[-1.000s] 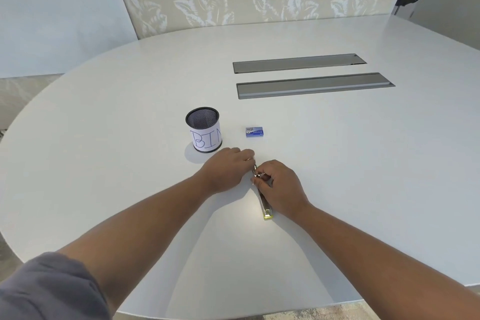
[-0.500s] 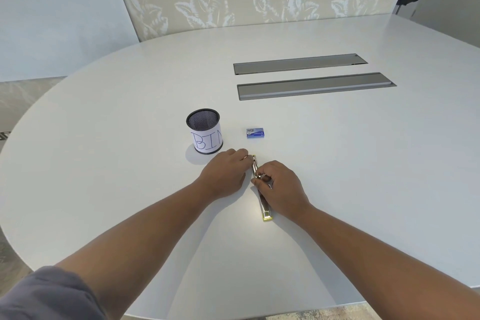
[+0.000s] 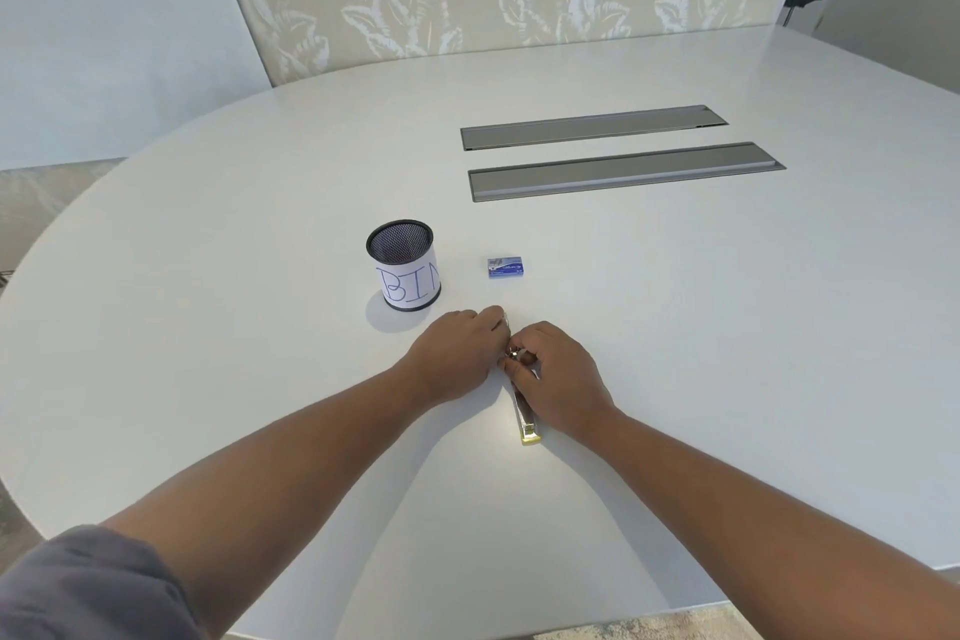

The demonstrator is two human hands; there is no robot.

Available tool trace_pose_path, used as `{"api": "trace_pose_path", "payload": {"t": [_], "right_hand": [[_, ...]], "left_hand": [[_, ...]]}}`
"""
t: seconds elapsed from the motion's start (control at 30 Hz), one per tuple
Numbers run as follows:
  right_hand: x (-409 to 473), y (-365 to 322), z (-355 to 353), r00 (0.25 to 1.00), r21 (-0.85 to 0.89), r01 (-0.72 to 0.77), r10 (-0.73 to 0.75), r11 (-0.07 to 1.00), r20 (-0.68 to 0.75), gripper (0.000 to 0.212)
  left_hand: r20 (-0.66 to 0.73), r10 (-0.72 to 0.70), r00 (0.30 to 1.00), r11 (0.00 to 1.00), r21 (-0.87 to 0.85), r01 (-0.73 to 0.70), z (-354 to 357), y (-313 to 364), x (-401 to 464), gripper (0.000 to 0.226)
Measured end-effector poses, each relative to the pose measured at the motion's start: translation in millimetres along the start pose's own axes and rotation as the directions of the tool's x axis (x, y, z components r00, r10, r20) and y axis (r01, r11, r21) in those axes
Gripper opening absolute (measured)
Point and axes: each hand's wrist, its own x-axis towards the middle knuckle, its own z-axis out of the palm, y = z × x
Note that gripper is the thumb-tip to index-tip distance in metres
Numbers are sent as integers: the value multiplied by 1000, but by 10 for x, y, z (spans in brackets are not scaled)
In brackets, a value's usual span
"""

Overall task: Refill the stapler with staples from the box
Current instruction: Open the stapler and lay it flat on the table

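A slim gold and silver stapler [image 3: 524,418] lies flat on the white table [image 3: 727,327], its near end pointing towards me. My right hand [image 3: 558,372] curls over its middle and pinches it at the hinge. My left hand [image 3: 457,353] grips the stapler's far end, where a bit of metal shows at my fingertips. Most of the stapler is hidden under both hands. The small blue staple box [image 3: 507,266] lies shut on the table beyond my hands, apart from them.
A black mesh cup [image 3: 404,265] with a paper label reading BIN stands left of the box. Two grey cable hatches [image 3: 623,169] are set into the table farther back. A patterned wall panel stands behind the table.
My left hand has shifted slightly along the stapler's far end. The right hand and the staple box have stayed in place.
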Motion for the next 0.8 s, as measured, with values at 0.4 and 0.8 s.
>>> {"api": "trace_pose_path", "payload": {"t": [0.4, 0.8], "right_hand": [[6, 27, 1, 1000, 21, 19, -18, 1000, -11, 7], [2, 24, 3, 999, 47, -52, 51, 998, 13, 18]], "left_hand": [[-255, -116, 960, 922, -387, 9, 110, 73, -162, 30], [144, -364, 920, 656, -662, 363, -97, -39, 66, 14]]}}
